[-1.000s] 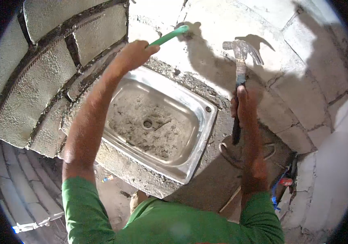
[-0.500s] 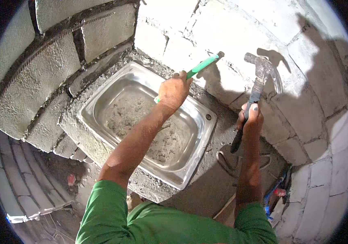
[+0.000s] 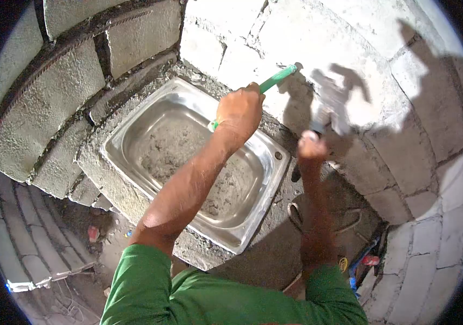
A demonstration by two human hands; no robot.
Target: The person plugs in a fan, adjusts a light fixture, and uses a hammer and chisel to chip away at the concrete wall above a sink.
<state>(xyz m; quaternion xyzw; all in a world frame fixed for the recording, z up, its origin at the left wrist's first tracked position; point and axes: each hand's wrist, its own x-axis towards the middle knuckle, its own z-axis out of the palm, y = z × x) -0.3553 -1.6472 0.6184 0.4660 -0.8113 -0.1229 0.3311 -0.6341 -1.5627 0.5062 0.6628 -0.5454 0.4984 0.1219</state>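
My left hand point(image 3: 239, 112) is closed around a green rod-like tool point(image 3: 278, 77), above the back edge of a metal sink point(image 3: 188, 221). The rod's far end points up and right, close to the pale block wall point(image 3: 329, 32). To the right, my right hand point(image 3: 311, 146) grips the dark handle of a claw hammer point(image 3: 330, 100). The hammer head is blurred by motion and lies a little right of the rod's far end, apart from it. Grey debris point(image 3: 169, 149) covers part of the sink's bottom.
The sink sits on a rough concrete slab point(image 3: 99, 168) in a corner of block walls. A looped cord point(image 3: 345, 225) lies right of the sink. Lower right are a red item point(image 3: 370, 260) and a blue item point(image 3: 353, 270). Another red object point(image 3: 93, 233) lies at lower left.
My right hand and the hammer have swung left toward the green rod. My left hand has shifted slightly right with the rod still in it.
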